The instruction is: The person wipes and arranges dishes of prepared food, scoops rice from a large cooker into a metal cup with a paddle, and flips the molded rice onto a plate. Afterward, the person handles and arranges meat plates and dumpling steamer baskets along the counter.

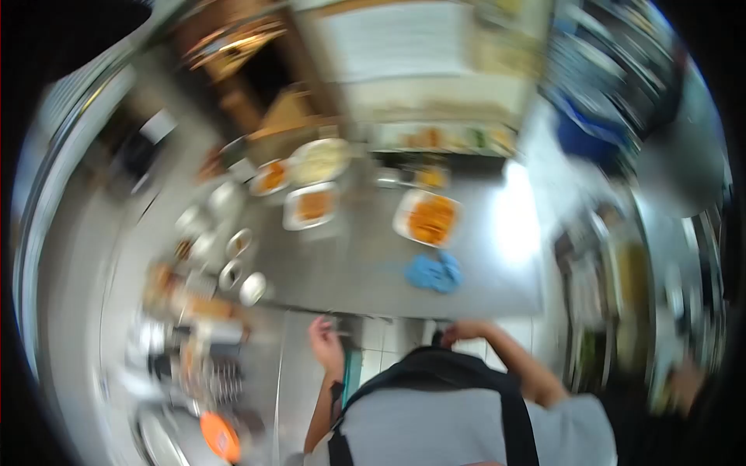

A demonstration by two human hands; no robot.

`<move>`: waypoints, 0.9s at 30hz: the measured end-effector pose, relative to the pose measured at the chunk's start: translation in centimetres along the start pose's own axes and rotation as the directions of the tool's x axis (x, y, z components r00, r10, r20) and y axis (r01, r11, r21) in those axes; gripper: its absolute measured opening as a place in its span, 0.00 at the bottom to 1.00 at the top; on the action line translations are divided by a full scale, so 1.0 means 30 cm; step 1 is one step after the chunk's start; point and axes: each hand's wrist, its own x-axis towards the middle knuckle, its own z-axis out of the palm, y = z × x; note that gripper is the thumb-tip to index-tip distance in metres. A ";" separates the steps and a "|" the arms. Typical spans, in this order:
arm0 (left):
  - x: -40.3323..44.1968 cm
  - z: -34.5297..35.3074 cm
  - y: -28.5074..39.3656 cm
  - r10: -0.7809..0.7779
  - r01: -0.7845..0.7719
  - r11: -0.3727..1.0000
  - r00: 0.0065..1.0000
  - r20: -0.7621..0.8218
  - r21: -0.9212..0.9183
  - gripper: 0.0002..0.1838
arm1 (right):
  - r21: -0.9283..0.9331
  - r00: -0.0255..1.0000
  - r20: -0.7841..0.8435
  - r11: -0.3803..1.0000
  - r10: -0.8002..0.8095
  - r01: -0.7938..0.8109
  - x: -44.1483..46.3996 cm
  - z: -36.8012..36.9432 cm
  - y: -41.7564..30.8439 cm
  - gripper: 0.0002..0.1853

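My left hand [325, 342] is at the near edge of the steel table [350, 272], with a dark band on the wrist. Its fingers look loosely apart and I see nothing held in them, though motion blurs them. My right hand [464, 331] is bent in front of my dark apron [435, 369], fingers curled beside a small dark thing that I cannot make out. Beyond it on the table lies a crumpled blue cloth [435, 272]. Just behind the cloth stands a white tray of orange food pieces [430, 217].
Further left on the table are another white tray [311, 206], a large bowl of pale food [318, 161] and several small cups [252, 288]. A shelf of containers [443, 140] lines the back. An orange oval item [220, 436] is at lower left; racks stand at right.
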 end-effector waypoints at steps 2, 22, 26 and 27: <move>-0.041 0.017 -0.057 -0.098 0.096 0.994 0.994 -0.042 -0.043 0.16 | -0.277 0.996 0.056 0.959 0.077 -0.058 0.052 -0.031 -0.267 0.18; -0.135 -0.429 -0.071 -0.435 0.465 0.871 0.880 -0.189 0.161 0.28 | -0.204 0.921 0.236 0.911 -0.311 0.359 0.722 0.199 -1.166 0.09; -0.111 -0.549 -0.122 -0.240 0.312 0.927 0.919 -0.313 0.206 0.24 | -0.038 0.876 0.271 0.905 -0.399 0.424 0.836 0.324 -1.168 0.10; -0.116 -0.578 -0.122 -0.235 0.330 0.920 0.897 -0.375 0.211 0.22 | -0.031 0.876 0.307 0.916 -0.372 0.400 0.839 0.360 -1.178 0.10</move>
